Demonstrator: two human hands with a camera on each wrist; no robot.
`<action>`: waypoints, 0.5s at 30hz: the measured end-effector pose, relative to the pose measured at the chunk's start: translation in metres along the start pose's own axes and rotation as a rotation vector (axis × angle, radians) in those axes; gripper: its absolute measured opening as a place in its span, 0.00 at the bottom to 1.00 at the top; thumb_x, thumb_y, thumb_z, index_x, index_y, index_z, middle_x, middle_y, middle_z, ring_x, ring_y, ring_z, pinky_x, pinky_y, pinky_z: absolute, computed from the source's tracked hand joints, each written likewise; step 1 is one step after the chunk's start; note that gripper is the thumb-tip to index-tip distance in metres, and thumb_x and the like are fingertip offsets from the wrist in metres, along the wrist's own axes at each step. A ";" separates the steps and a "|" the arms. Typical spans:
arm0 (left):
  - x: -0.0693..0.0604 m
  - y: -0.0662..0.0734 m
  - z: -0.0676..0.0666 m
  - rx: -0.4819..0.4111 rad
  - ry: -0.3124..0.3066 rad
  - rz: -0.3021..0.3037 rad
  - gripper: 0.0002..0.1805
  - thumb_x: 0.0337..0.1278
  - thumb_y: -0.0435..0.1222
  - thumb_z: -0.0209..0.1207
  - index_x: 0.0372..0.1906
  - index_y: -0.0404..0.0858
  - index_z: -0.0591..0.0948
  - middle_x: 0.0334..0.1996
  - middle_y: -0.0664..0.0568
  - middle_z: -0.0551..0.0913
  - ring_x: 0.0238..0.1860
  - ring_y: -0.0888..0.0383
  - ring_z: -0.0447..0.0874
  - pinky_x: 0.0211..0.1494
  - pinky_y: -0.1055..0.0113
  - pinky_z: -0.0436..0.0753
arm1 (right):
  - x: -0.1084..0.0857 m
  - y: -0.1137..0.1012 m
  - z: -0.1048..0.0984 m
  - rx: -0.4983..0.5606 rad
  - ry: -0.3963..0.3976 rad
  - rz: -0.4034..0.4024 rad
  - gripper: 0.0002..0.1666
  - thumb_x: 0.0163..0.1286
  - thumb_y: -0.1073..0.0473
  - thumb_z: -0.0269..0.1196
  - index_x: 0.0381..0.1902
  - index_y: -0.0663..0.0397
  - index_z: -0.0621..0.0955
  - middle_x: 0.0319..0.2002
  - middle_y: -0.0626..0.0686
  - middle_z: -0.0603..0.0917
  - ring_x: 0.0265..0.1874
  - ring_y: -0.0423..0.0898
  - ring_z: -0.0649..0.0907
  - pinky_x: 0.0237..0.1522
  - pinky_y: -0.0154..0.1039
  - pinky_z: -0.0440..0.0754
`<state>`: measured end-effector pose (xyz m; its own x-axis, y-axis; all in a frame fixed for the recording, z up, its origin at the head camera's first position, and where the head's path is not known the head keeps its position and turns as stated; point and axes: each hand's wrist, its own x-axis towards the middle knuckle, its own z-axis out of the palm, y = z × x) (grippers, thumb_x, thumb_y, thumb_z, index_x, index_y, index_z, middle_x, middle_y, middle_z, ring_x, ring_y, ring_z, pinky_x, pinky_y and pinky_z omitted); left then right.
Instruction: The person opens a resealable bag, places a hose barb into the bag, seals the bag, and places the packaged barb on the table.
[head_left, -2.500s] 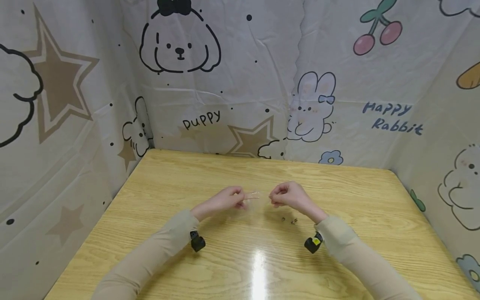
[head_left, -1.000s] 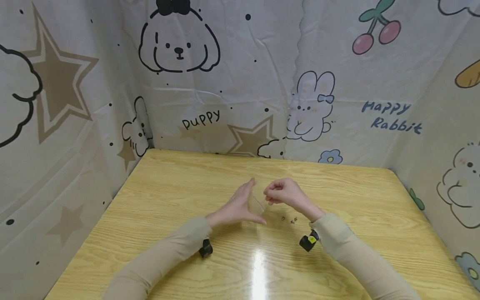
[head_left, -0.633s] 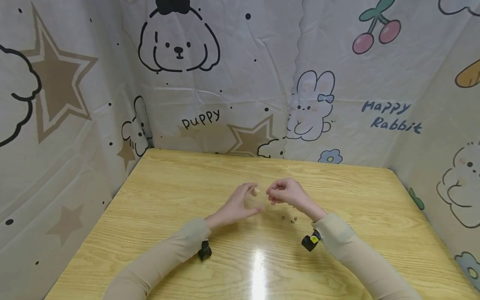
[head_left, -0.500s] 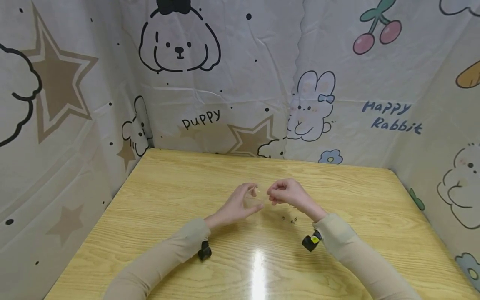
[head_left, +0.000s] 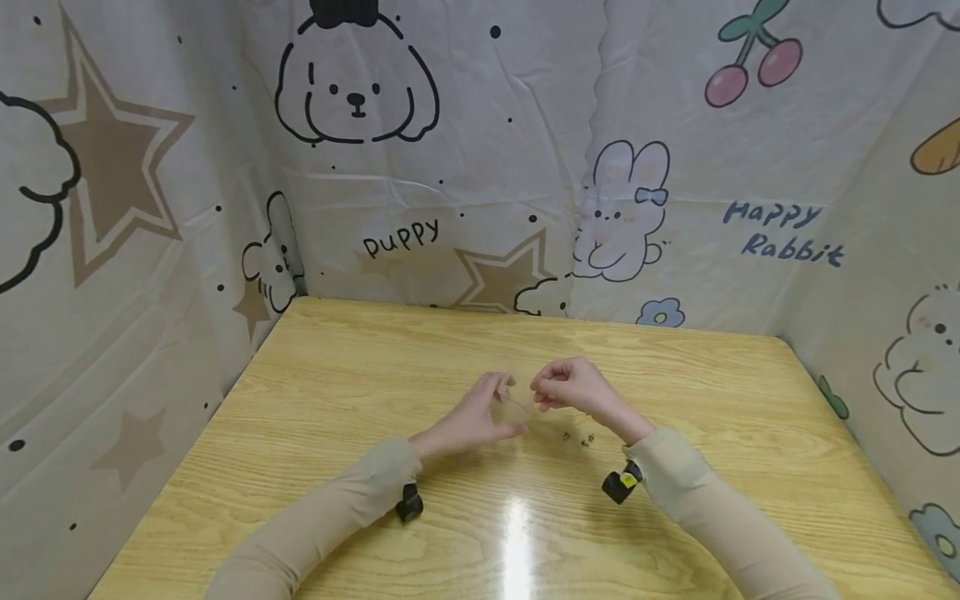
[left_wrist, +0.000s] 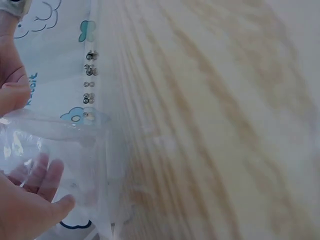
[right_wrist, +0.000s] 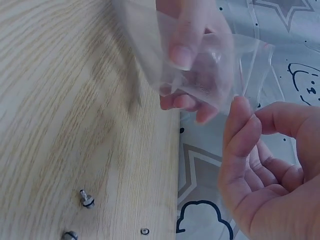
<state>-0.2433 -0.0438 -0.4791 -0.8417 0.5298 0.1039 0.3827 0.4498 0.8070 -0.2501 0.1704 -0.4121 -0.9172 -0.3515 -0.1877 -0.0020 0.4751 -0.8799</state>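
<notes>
A clear plastic zip bag (right_wrist: 255, 60) with a thin red line near its mouth is held between the hands above the table. My right hand (head_left: 576, 386) pinches the bag's edge between thumb and index finger, plainest in the right wrist view. Around the bag, my left hand (head_left: 468, 419) has its thumb and fingers spread apart, and in the left wrist view its fingers show through the film (left_wrist: 82, 165). Whether those fingers are inside or outside the bag cannot be told. Small metal fittings (right_wrist: 86, 200) with dark rings lie on the table below the right hand.
The wood-grain table (head_left: 345, 350) carries a bright light reflection at its front middle. Cartoon-printed cloth (head_left: 480, 167) hangs behind it and on both sides. A small black camera (head_left: 409, 503) is strapped to the left wrist, another (head_left: 621, 483) to the right.
The left hand has moved right, going from pinching the bag to spread fingers, then partly closing in. The right hand has come slightly left to the bag's edge. The metal fittings stay put.
</notes>
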 end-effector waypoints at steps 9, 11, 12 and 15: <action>-0.004 0.002 -0.005 -0.130 0.054 0.004 0.24 0.58 0.39 0.68 0.55 0.37 0.72 0.54 0.46 0.81 0.60 0.48 0.78 0.70 0.46 0.72 | -0.001 0.002 -0.003 -0.005 0.005 -0.003 0.18 0.72 0.60 0.60 0.47 0.74 0.81 0.32 0.55 0.88 0.27 0.39 0.86 0.47 0.49 0.89; -0.004 0.003 -0.005 -0.144 0.061 -0.003 0.23 0.58 0.39 0.68 0.54 0.39 0.72 0.52 0.47 0.81 0.59 0.49 0.79 0.70 0.46 0.72 | -0.001 0.002 -0.003 -0.008 0.000 -0.008 0.18 0.72 0.60 0.60 0.47 0.74 0.81 0.32 0.55 0.88 0.28 0.39 0.86 0.48 0.50 0.88; -0.004 0.003 -0.005 -0.151 0.065 -0.008 0.22 0.58 0.38 0.68 0.53 0.39 0.72 0.52 0.47 0.82 0.58 0.49 0.79 0.70 0.46 0.72 | -0.001 0.002 -0.003 -0.013 -0.004 -0.016 0.18 0.72 0.60 0.60 0.47 0.73 0.80 0.32 0.55 0.88 0.28 0.39 0.86 0.48 0.51 0.88; -0.004 0.003 -0.004 -0.171 0.076 -0.009 0.21 0.58 0.38 0.68 0.53 0.39 0.72 0.51 0.47 0.82 0.58 0.49 0.79 0.70 0.45 0.71 | -0.002 0.003 -0.003 -0.014 -0.017 -0.030 0.18 0.73 0.59 0.60 0.47 0.72 0.80 0.34 0.60 0.87 0.29 0.40 0.86 0.49 0.53 0.88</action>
<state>-0.2405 -0.0475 -0.4751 -0.8736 0.4677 0.1341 0.3099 0.3224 0.8944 -0.2500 0.1749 -0.4129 -0.9099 -0.3790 -0.1690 -0.0347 0.4753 -0.8792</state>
